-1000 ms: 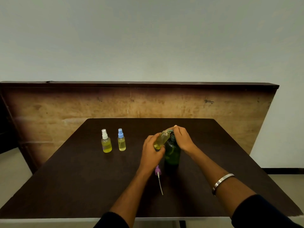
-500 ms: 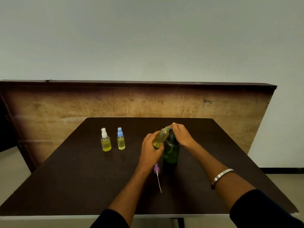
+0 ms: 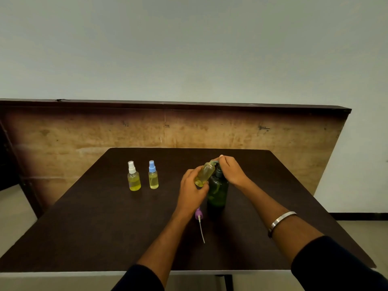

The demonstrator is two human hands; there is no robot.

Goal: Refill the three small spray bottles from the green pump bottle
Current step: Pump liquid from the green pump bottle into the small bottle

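1. Green pump bottle is standing just right of centre on the table; the right hand is lying over its pump head, fingers curled down on it, apparently pressing.
2. At centre frame the left hand is gripping the open spray bottle, fingers closed round its lower half, tilting its neck up toward the spout. Whether neck and spout are actually meeting is hidden by the right fingers.
3. Misalignment is looking like the main risk: if the small neck is sitting off the spout, a press is likely sending liquid down the outside and onto the table.
4. Overfilling is another: yellow liquid is already showing inside, and the tilt is making the level hard to judge.
5. Pressing hard from one side could be tipping the pump bottle, since no hand is steadying its body.
6. Below the left hand, the purple sprayer with its dip tube is lying on the table, where the left forearm could be knocking it away.
7. At centre left, the white-capped bottle and blue-capped bottle are standing capped, well apart from the hands.
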